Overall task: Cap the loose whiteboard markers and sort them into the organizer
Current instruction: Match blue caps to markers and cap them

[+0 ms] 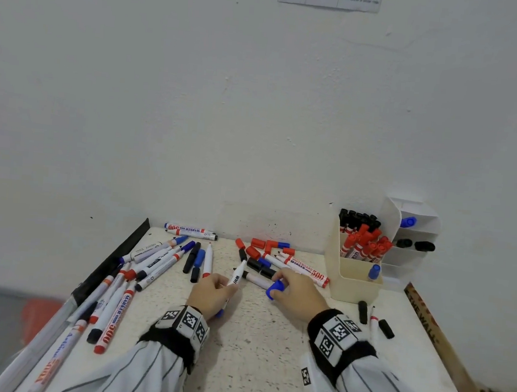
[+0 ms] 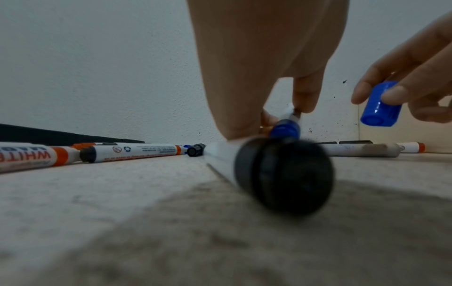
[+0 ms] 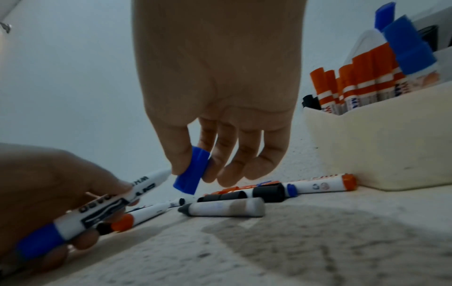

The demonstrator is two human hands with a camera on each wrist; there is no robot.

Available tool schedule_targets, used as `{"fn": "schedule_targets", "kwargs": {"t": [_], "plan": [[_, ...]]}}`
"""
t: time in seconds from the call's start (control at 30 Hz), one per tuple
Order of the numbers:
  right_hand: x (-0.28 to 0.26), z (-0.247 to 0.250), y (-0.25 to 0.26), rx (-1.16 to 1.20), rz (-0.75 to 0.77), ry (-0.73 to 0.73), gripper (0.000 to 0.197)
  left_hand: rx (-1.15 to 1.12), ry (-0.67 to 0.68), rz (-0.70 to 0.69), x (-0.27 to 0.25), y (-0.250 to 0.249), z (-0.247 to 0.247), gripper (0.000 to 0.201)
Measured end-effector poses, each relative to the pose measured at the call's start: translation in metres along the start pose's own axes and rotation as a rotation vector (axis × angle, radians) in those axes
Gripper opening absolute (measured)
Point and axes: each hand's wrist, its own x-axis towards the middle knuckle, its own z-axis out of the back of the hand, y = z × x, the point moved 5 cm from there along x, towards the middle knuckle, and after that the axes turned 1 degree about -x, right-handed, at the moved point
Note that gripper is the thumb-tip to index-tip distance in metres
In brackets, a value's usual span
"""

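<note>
You've got a white-barrelled whiteboard marker with a blue end band angled up off the table in your left hand, nib end pointing away from you and uncapped. Just to its right, a ribbed blue plastic cap sits pinched in the fingertips of your right hand, open end toward the marker, close but not touching. Off to the right stands the cream plastic organizer, its back compartments packed with upright black-capped and red-capped markers, one blue-capped marker in the front compartment.
</note>
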Motion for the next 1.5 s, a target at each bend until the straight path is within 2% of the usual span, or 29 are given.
{"fn": "schedule_targets", "kwargs": {"t": [0.07, 0.2, 0.3, 0.7, 0.97, 1.2, 1.5], "plan": [[-0.002, -0.010, 0.009, -0.011, 0.001, 0.010, 0.024, 0.028, 0.024, -0.017, -0.001, -0.001, -0.001, 0.011], [-0.005, -0.015, 0.015, -0.058, -0.009, -0.004, 0.015, 0.070, 0.085, -0.094, -0.003, -0.005, -0.004, 0.005], [-0.007, -0.011, 0.014, -0.134, -0.013, -0.021, 0.014, 0.117, 0.118, -0.148, -0.006, -0.009, -0.007, 0.010], [-0.023, -0.002, -0.004, -0.091, -0.054, -0.039, 0.021, 0.146, 0.180, -0.190, -0.014, -0.014, -0.011, 0.011], [-0.016, 0.006, -0.007, 0.192, -0.002, -0.204, 0.015, 0.183, 0.232, -0.224, -0.015, -0.014, -0.013, 0.018], [-0.012, 0.000, -0.004, 0.261, 0.020, -0.176, 0.016, 0.187, 0.228, -0.236, -0.012, -0.012, -0.013, 0.018], [-0.008, 0.000, -0.007, 0.298, 0.027, -0.222, 0.015, 0.102, 0.207, -0.236, -0.006, -0.008, -0.012, 0.013]]}}
